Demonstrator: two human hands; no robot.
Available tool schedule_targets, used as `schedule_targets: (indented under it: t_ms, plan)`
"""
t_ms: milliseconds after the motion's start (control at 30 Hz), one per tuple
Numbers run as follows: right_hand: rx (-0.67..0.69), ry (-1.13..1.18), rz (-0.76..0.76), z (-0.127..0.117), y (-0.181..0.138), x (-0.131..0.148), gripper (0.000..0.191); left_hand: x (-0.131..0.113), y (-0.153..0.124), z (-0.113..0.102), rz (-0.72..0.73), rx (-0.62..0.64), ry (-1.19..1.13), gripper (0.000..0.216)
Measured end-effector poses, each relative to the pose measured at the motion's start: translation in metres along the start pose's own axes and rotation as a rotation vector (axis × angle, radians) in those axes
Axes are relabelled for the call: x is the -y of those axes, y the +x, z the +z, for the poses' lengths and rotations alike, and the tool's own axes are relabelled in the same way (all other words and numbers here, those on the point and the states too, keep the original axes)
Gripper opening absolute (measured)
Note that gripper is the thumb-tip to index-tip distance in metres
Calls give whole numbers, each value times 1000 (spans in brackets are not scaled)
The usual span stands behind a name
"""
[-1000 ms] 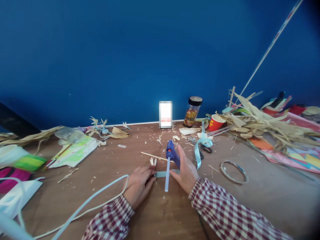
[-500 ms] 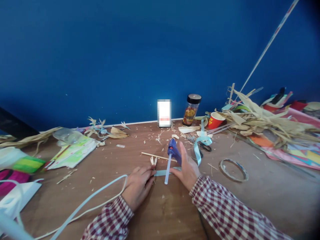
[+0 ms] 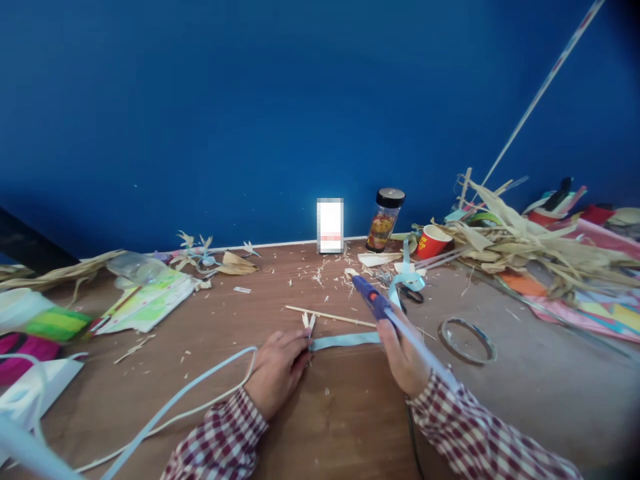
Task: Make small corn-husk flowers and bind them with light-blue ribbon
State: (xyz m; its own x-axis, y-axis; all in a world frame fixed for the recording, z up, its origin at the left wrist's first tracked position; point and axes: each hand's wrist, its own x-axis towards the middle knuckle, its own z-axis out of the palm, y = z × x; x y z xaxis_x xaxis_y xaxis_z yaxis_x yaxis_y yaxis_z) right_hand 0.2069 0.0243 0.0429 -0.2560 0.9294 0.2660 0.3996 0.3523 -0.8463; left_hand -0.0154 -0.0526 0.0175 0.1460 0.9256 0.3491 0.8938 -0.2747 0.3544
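My left hand (image 3: 280, 367) rests on the table with its fingers closed on a small pale husk piece (image 3: 309, 323), its pointed tips sticking up. A light blue ribbon (image 3: 345, 342) runs from those fingertips rightward across the tabletop and passes under my right hand (image 3: 407, 363). That hand is wrapped round a blue glue gun (image 3: 373, 298), its nozzle pointing away and to the left. A long translucent glue stick (image 3: 423, 347) juts from the gun's back, over my wrist. Behind the ribbon lies a thin wooden stick (image 3: 333, 315). My fingers hide the husk piece's lower part.
A jar with a black lid (image 3: 385, 220) and a red paper cup (image 3: 434, 241) stand near the wall. Dry corn husks (image 3: 525, 243) pile up at right. A ring (image 3: 467, 340), scissors (image 3: 413, 294) and a white cable (image 3: 185, 417) lie around my hands.
My right hand has closed on the glue gun and moved to the right, swinging the glue stick end toward my sleeve. More ribbon shows between the hands. The left hand stays put.
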Motion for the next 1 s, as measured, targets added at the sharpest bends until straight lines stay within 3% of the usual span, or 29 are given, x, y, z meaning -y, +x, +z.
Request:
schedule_targets:
  t_ms: [200, 400, 1000]
  plan:
    - [343, 400, 259, -10, -14, 5, 36, -2, -2, -2, -44, 38, 22, 29]
    - [527, 378, 362, -12, -21, 7, 34, -4, -4, 1, -127, 1, 15, 51]
    - [599, 177, 207, 0, -17, 10, 32, -4, -5, 2, -178, 65, 4, 54]
